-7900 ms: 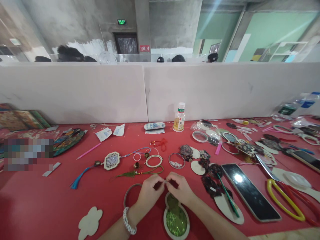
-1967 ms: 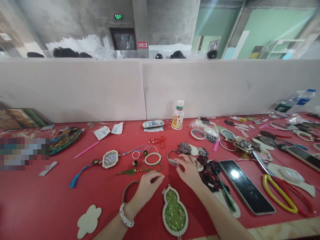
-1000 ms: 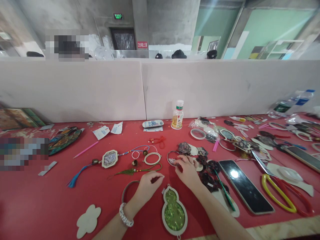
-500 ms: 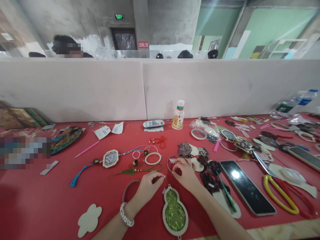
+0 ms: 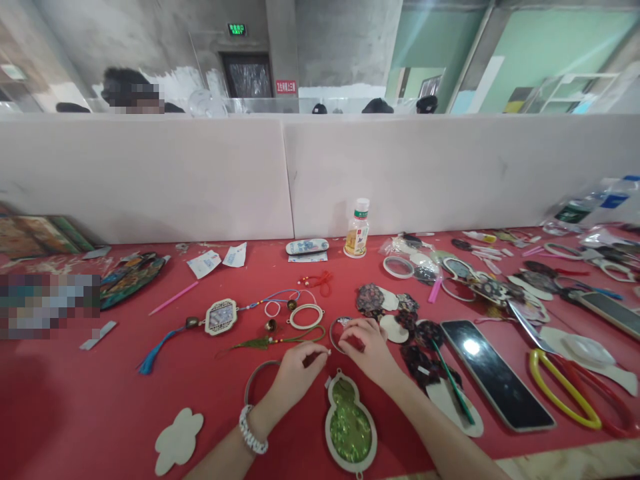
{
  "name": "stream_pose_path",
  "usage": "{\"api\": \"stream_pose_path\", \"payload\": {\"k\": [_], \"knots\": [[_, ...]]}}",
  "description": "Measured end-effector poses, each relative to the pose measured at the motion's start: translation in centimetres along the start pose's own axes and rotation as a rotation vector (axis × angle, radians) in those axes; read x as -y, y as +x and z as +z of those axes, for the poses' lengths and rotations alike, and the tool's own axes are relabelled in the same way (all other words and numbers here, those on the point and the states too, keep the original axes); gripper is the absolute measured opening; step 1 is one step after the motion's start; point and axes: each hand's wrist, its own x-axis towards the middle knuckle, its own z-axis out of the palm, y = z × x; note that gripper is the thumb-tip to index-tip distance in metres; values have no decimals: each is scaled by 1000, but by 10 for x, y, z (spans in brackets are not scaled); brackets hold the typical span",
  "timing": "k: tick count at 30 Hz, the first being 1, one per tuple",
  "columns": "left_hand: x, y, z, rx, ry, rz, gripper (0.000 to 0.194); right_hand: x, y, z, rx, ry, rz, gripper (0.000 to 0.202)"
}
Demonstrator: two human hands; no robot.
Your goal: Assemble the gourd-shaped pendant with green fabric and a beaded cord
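Note:
My left hand point(image 5: 303, 368) is closed in a pinch, with a tiny white bit point(image 5: 329, 352) at its fingertips, too small to name. My right hand point(image 5: 370, 347) is closed too, its curled fingers over the right side of a thin ring point(image 5: 332, 335) with a small silvery ornament point(image 5: 343, 321) at its top. What those fingers grip is hidden. Below and between both hands lies a gourd-shaped pale frame point(image 5: 373, 440) with a glittery green filling point(image 5: 350, 427). Another thin hoop point(image 5: 250, 380) lies beside my left wrist, partly covered by the hand.
Beyond my left hand are an oval ring point(image 5: 306, 317), a green tassel cord point(image 5: 255, 343) and an octagonal pendant point(image 5: 221, 317). A phone point(image 5: 500, 373), scissors point(image 5: 565, 387) and dark flower pieces point(image 5: 417, 363) lie rightward. A small bottle point(image 5: 357, 230) stands near the white partition point(image 5: 400, 180).
My right fingers have shifted slightly and now cover more of the silvery ornament on the ring. My left hand stays nearly still.

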Motion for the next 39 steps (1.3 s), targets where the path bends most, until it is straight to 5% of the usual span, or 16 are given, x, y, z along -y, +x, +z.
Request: {"api": "stream_pose_path", "payload": {"k": [12, 39], "knots": [[10, 1, 3, 18, -74, -9, 17, 5, -6, 11, -71, 335, -274, 17], [14, 0, 2, 17, -80, 77, 18, 9, -7, 13, -73, 348, -299, 11]]}}
